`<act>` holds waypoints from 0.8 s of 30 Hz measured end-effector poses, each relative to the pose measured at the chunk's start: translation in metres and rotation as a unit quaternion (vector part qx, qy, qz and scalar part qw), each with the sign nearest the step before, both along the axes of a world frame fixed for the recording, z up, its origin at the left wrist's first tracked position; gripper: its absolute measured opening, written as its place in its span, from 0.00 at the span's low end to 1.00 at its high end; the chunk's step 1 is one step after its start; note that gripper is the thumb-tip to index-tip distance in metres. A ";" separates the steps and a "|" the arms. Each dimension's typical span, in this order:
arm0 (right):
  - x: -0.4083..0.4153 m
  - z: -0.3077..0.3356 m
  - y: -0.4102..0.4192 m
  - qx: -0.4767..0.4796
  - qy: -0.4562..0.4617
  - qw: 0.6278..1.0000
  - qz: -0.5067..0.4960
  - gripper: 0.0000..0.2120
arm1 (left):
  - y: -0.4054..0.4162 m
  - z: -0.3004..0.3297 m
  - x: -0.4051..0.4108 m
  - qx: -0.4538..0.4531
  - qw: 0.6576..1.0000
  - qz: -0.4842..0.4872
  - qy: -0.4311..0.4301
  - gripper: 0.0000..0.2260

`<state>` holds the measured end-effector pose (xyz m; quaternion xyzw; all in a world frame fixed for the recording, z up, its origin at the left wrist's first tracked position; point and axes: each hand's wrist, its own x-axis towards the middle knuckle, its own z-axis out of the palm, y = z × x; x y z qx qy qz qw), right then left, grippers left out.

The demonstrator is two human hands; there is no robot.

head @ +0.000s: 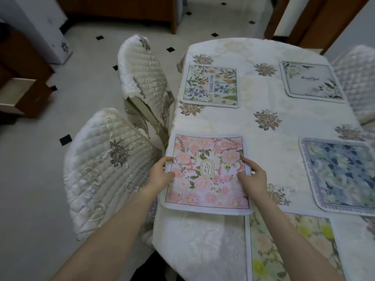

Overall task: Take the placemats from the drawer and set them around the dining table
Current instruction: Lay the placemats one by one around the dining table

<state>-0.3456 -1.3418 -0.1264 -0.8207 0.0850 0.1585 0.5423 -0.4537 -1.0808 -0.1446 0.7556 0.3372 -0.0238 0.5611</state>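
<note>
We are noting a matt, soft cloth pink placemat with a stitched border, an embroidered cloth tablecloth with raised flowers, quilted satin-sheen chair covers, glossy floor tiles, and a wooden drawer.

"BEAUTIFUL" on far-left placemat

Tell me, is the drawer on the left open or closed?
Open. The drawer sticks out from the dark wooden cabinet, and its pale inside shows. What it holds cannot be told.
</note>
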 end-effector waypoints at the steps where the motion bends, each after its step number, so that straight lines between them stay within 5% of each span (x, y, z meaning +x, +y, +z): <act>1: 0.004 -0.006 -0.001 -0.003 0.005 1.000 -0.002 0.25 | -0.001 -0.005 0.003 0.003 1.000 0.006 0.004 0.21; 13: 0.014 -0.060 -0.009 -0.086 -0.019 0.995 0.052 0.26 | -0.012 -0.045 0.004 0.048 0.997 0.053 0.034 0.25; 19: 0.006 -0.075 -0.006 -0.279 -0.112 0.937 0.179 0.26 | -0.030 -0.056 -0.005 0.310 0.946 -0.084 0.050 0.21; 24: -0.007 -0.098 -0.001 -0.344 -0.225 0.874 0.258 0.27 | -0.041 -0.071 -0.005 0.406 0.886 -0.223 0.027 0.28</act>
